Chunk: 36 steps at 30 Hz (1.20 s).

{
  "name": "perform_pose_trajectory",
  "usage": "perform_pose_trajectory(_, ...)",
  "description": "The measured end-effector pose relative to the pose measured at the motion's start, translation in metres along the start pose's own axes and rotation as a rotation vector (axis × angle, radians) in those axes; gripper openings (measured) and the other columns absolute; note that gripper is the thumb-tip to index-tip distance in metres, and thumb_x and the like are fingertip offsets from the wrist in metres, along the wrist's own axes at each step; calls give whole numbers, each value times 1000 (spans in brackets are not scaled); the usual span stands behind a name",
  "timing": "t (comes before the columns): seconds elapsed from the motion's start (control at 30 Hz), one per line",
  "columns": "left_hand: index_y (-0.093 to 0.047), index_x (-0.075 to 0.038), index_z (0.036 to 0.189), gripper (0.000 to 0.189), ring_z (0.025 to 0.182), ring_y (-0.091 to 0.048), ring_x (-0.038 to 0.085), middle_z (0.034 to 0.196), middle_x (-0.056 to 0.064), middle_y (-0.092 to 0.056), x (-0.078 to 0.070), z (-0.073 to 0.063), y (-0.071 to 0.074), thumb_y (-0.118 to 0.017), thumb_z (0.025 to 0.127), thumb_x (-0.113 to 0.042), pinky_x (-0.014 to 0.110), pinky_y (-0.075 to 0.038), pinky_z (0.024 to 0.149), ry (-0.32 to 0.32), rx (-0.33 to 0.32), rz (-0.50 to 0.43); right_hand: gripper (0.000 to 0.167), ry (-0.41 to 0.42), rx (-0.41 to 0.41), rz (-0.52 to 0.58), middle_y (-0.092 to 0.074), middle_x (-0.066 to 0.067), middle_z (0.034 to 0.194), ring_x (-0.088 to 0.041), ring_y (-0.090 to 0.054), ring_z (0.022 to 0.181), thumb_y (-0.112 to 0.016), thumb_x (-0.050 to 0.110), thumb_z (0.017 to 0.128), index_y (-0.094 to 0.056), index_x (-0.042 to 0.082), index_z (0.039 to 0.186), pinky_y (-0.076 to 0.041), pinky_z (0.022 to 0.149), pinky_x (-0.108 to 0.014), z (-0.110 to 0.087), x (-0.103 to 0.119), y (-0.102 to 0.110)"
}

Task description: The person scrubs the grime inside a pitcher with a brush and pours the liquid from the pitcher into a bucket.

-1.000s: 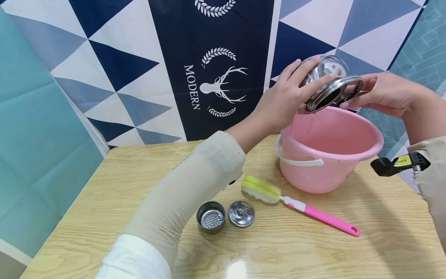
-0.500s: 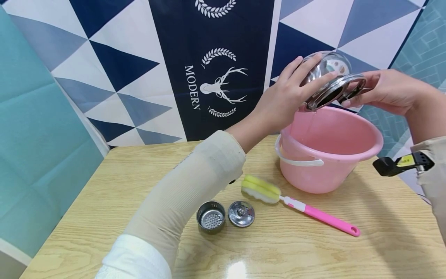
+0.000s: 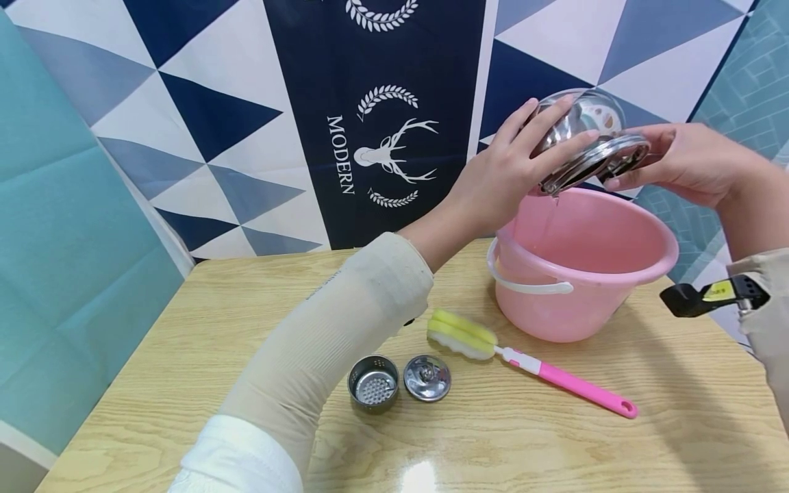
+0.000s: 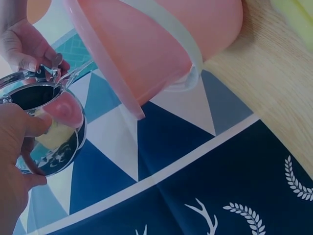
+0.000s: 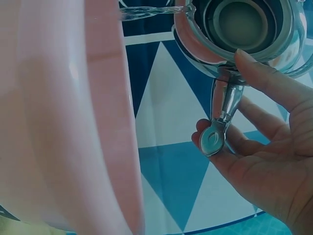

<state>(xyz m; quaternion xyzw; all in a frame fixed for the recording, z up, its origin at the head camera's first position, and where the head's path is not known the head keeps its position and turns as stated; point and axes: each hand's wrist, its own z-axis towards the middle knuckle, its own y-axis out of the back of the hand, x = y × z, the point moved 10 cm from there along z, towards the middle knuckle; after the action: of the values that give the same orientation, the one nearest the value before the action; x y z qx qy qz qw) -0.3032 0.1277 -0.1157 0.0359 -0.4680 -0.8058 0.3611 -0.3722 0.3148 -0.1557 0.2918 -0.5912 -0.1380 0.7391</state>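
A glass teapot [image 3: 598, 113] with a metal rim is tilted mouth-down over the near-left side of the pink bucket [image 3: 564, 308]. My left hand [image 3: 514, 161] holds its glass body, fingers spread across it; in the left wrist view the thumb and fingers wrap the glass. On the other side, my right hand [image 3: 693, 164] grips the metal handle [image 5: 230, 100], with the thumb against the rim. A clear stream of water [image 5: 151, 12] runs from the spout into the bucket. The bucket's white bail [image 3: 530, 286] hangs down its side.
On the wooden table [image 3: 203, 322] sit a perforated metal infuser basket [image 3: 374, 387] and a small metal lid [image 3: 427, 378], side by side. A yellow sponge brush [image 3: 462, 334] with a pink handle lies before the bucket. Patterned cloth [image 3: 228, 137] hangs behind.
Both hands have tipped the teapot a little further, so less of its dark opening shows in the head view. It has also risen slightly. Everything on the table stays put.
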Motion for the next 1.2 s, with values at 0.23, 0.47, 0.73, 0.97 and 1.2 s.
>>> perform_pose_trajectory(0.23, -34, -33, 152, 49, 147, -11, 33, 161, 8, -16, -3, -2, 2, -44, 105, -26, 27, -35, 107, -49, -37, 31, 49, 3, -25, 32, -69, 5, 97, -10, -61, 91, -67, -8, 87, -63, 26, 121, -48, 74, -12, -1, -1, 0)
perform_pose_trajectory(0.47, -39, -29, 151, 48, 145, -15, 36, 160, 11, -20, -6, -4, 5, -47, 104, -30, 28, -28, 111, -99, -90, 29, 52, -8, -54, 16, -68, 8, 98, -7, -61, 93, -69, -5, 87, -58, 27, 125, -45, 76, -12, -3, -3, -1)
perform_pose_trajectory(0.73, -35, -31, 152, 47, 146, -14, 36, 160, 9, -19, -8, -5, 2, -42, 105, -27, 29, -24, 112, -118, -69, 94, 46, 5, -78, -15, -66, 6, 96, -9, -59, 89, -71, -4, 86, -59, 24, 121, -43, 73, -11, -6, -1, -3)
perform_pose_trajectory(0.97, -38, -31, 150, 45, 145, -17, 36, 160, 10, -22, -9, -7, 4, -39, 106, -25, 33, -26, 113, -144, -102, 95, 42, 29, -78, -18, -68, 5, 93, -9, -62, 86, -71, -7, 84, -60, 19, 116, -45, 71, -10, -9, 4, -5)
perform_pose_trajectory(1.2, -44, -27, 148, 43, 143, -21, 38, 158, 12, -27, -11, -9, 6, -40, 106, -20, 34, -32, 111, -180, -160, 71, 43, 16, -102, -72, -68, 9, 94, -6, -63, 86, -74, -3, 83, -60, 21, 116, -44, 68, -9, -10, 7, -4)
